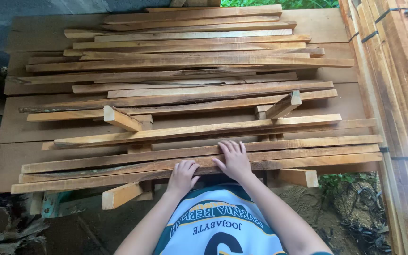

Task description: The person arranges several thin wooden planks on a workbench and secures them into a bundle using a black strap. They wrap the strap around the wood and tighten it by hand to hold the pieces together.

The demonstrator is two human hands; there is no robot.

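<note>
Both hands flat, fingers spread, gripping nothing: left hand and right hand pressed on nearest long wood slats at pile's front edge; looked stiff, light, splintery, best grabbed mid-length.

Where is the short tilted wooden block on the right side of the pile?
In the head view, the short tilted block lies right of centre atop the long slats, beyond the right hand.
</note>
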